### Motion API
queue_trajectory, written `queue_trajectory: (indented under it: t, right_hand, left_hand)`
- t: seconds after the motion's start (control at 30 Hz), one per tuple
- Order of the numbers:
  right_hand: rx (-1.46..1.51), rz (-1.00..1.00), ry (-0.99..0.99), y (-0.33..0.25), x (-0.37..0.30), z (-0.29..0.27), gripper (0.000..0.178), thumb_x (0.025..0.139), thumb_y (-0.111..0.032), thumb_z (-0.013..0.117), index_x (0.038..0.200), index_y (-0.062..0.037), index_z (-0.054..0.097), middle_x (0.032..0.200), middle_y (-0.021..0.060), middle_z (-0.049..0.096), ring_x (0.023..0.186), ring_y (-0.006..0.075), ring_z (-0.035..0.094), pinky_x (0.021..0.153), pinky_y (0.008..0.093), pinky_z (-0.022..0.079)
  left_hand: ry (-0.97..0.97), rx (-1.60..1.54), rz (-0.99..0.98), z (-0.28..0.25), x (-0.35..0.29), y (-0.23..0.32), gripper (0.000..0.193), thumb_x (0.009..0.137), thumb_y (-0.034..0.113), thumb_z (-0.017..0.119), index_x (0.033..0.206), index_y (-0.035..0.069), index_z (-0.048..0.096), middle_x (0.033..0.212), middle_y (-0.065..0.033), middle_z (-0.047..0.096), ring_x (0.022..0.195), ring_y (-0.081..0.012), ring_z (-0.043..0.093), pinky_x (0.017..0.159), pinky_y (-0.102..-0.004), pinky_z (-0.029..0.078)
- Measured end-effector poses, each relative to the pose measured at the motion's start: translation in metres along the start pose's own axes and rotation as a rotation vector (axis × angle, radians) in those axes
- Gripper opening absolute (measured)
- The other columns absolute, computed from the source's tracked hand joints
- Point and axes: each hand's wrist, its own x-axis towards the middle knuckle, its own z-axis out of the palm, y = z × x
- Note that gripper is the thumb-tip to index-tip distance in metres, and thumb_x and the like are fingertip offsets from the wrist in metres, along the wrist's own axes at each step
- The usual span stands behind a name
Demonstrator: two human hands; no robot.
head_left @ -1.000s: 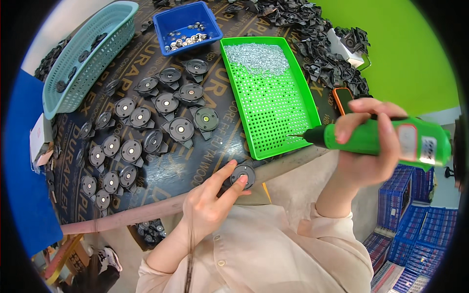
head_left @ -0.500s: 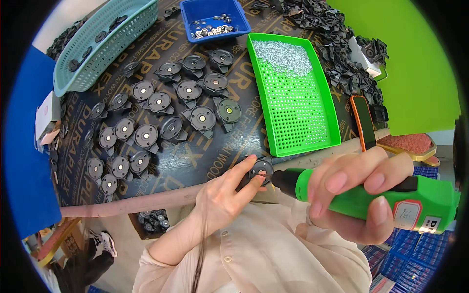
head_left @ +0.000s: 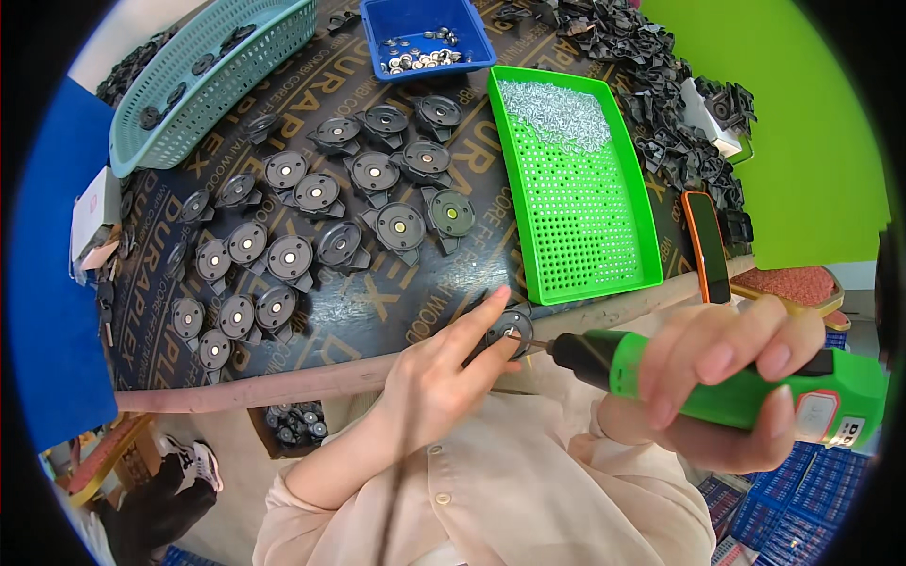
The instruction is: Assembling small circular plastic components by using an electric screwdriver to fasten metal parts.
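At the table's near edge my left hand (head_left: 444, 373) holds down a round black plastic part (head_left: 511, 327), its fingers on either side of the disc. My right hand (head_left: 722, 377) is wrapped around a green electric screwdriver (head_left: 627, 364) with a black nose. The tool lies nearly level, and its thin bit points left to the disc's middle. Whether the bit touches a screw there is too small to tell. Several similar black discs with wing-like bases (head_left: 398, 227) are spread over the table to the left, most with a pale metal centre.
Screws fill the far end of a green perforated tray (head_left: 576, 262). Behind stand a blue bin (head_left: 472, 68) of small metal pieces and a teal basket (head_left: 142, 156). An orange-edged phone (head_left: 706, 247) lies right, beside heaped black parts (head_left: 675, 156). A box of parts (head_left: 295, 426) sits below the table.
The screwdriver has drawn back to the right in my right hand, so more of its bit shows. My left hand stays on the black part. The whole view has shifted slightly.
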Motion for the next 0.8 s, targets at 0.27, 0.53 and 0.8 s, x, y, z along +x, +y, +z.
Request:
queue_trajectory:
  t: [0.27, 0.53, 0.8]
  right_hand:
    - [0.083, -0.084, 0.053, -0.007, 0.007, 0.000, 0.021, 0.089, -0.019, 0.045, 0.096, -0.0013, 0.037, 0.090, 0.0176, 0.052, 0.042, 0.0170, 0.051, 0.036, 0.0270, 0.042]
    - [0.088, -0.081, 0.061, -0.006, 0.007, 0.002, 0.021, 0.088, -0.018, 0.048, 0.094, -0.0012, 0.038, 0.088, 0.0178, 0.053, 0.043, 0.0177, 0.052, 0.037, 0.0270, 0.044]
    - [0.089, -0.101, 0.056, -0.002, 0.005, 0.004, 0.022, 0.088, -0.018, 0.049, 0.096, 0.0001, 0.039, 0.089, 0.0185, 0.054, 0.043, 0.0183, 0.052, 0.037, 0.0278, 0.044]
  left_hand:
    - [0.148, -0.212, -0.084, -0.013, 0.013, 0.006, 0.036, 0.061, 0.009, 0.081, 0.093, 0.002, 0.067, 0.113, -0.0166, 0.063, 0.094, -0.0294, 0.063, 0.077, -0.0350, 0.052]
    - [0.134, -0.213, -0.061, -0.015, 0.017, 0.002, 0.027, 0.061, 0.001, 0.077, 0.087, 0.004, 0.070, 0.098, -0.0095, 0.067, 0.088, -0.0265, 0.062, 0.076, -0.0355, 0.049]
    - [0.129, -0.204, -0.024, -0.015, 0.016, 0.000, 0.026, 0.061, 0.003, 0.078, 0.086, 0.003, 0.070, 0.094, -0.0093, 0.067, 0.087, -0.0259, 0.062, 0.078, -0.0381, 0.050]
